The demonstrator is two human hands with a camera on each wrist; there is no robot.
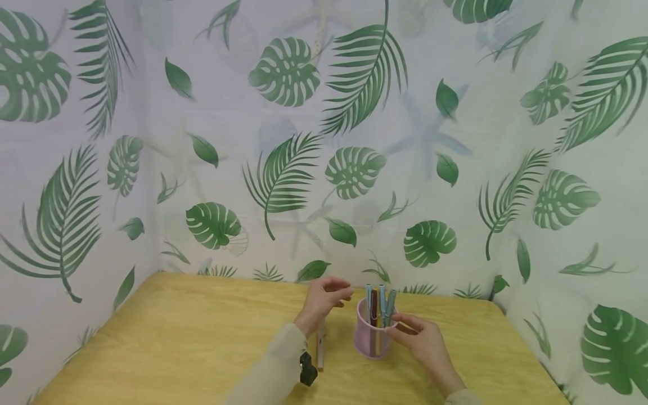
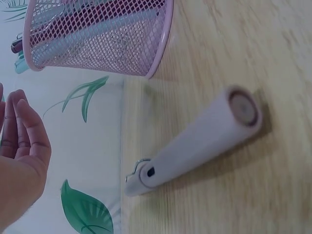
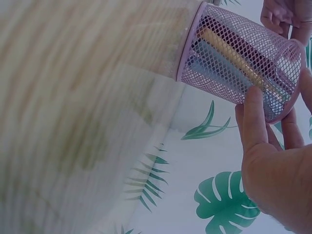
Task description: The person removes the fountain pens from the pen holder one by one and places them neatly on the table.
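A pink mesh pen holder (image 1: 372,340) stands upright on the table with several pens (image 1: 382,304) in it, blue, green and dark red. My right hand (image 1: 422,343) grips its right side near the rim, fingers and thumb around the mesh wall (image 3: 234,63). To the left of the holder, my left hand (image 1: 326,301) hovers with loosely bent fingers and nothing in them. Below that hand lies a pale pink rod-shaped device (image 2: 195,141) with a round end, a small black slot and a jointed tip with a wire clip; its kind is unclear.
The wood-grain table (image 1: 202,337) runs back to a pale wall covering (image 1: 228,140) printed with green leaves, which also encloses both sides. A black camera (image 1: 307,369) sits at my left wrist, close beside the rod.
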